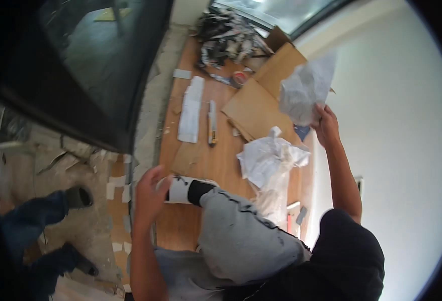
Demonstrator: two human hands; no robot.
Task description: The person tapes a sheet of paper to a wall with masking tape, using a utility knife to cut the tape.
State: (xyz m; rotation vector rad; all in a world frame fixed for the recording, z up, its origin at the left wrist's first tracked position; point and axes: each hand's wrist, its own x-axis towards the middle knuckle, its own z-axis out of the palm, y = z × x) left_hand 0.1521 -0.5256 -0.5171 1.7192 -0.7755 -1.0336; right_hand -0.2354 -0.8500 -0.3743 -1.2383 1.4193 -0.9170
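White, wrinkled paper sheet (305, 90) is pinched at its lower edge between the thumb and fingers of my right hand (326, 125), up beside the pale wall (396, 110). My left hand (151, 193) has its fingers spread from the thumb, just beside my white shoe (179, 190). Opened cardboard (256, 106) takes up the wooden boards (226, 165) below the sheet, with a white paper bundle (263, 158) lying nearer my knee. Left of the cardboard I see a snap-off utility knife (212, 123) and a long, folded white strip (191, 110). Farther off, a tape roll (239, 78) sits by a crumpled grey-and-black heap (226, 40); any print there is too blurred for me to read. Another person's jeans (35, 220) and dark slippers (79, 196) show at the far left.
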